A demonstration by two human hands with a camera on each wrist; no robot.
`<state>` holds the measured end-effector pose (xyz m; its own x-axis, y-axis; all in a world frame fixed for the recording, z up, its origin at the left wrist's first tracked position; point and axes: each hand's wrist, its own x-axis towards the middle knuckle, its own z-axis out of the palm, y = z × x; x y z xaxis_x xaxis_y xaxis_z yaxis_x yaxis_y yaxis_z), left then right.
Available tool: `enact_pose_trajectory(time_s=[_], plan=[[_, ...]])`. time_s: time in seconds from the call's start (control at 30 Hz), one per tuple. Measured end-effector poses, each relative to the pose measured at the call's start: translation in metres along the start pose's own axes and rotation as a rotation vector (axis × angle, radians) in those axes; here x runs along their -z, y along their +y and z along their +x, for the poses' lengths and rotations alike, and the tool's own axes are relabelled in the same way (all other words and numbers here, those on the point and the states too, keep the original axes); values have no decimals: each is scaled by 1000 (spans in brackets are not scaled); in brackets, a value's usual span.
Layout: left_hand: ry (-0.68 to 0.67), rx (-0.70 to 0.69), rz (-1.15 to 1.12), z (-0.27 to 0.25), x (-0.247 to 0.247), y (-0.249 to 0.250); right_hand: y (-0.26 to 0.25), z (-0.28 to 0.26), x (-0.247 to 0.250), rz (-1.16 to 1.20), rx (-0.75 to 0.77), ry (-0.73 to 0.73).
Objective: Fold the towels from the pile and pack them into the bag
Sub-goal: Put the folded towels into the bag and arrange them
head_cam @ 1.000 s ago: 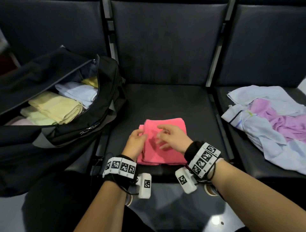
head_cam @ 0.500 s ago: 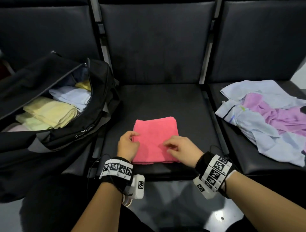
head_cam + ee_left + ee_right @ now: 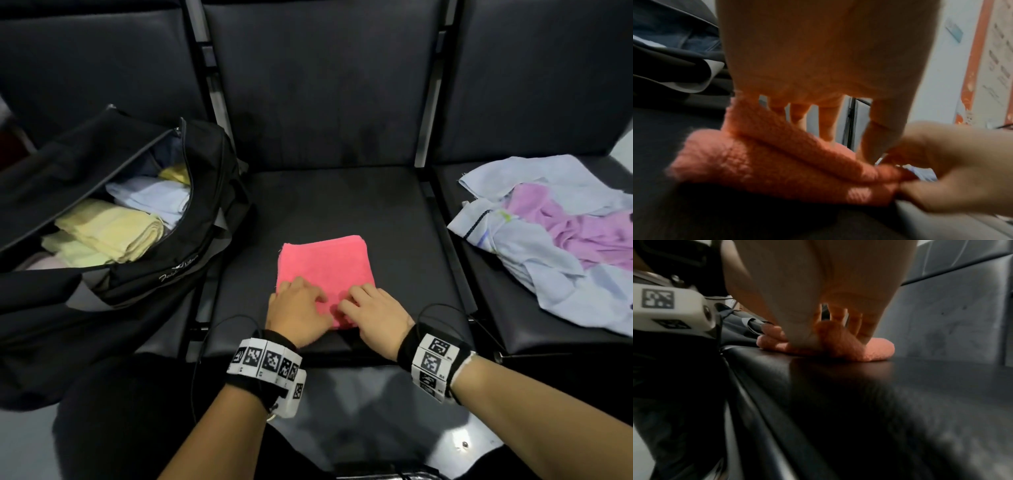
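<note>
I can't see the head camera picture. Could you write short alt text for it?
Two bare hands, the left hand and right hand, rest on the near edge of a folded pink towel on a dark seat. An open black bag holding folded towels sits on the left; a loose pile of towels lies on the right.

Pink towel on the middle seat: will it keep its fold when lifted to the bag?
Probably not unaided: the pink towel is soft, stacked terry layers, so it likely droops. It looks light. Both the left hand and right hand supporting it should help.
</note>
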<state>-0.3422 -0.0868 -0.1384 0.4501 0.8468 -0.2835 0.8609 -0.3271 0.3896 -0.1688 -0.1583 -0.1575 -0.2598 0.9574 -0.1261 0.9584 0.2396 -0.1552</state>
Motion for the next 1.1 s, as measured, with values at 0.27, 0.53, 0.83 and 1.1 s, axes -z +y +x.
enact_pose_trajectory(time_s=[0.27,0.53,0.83,1.1], plan=[[35,-15,236,5,-8,-2,23,11,13,338,-153,118],[140,-59,125,13,-3,-19,24,0,4,152,-63,-7],[122,4,-480,12,20,-39,56,-1,18,758,-341,253],[156,57,-735,25,10,-43,72,7,12,864,-468,315]])
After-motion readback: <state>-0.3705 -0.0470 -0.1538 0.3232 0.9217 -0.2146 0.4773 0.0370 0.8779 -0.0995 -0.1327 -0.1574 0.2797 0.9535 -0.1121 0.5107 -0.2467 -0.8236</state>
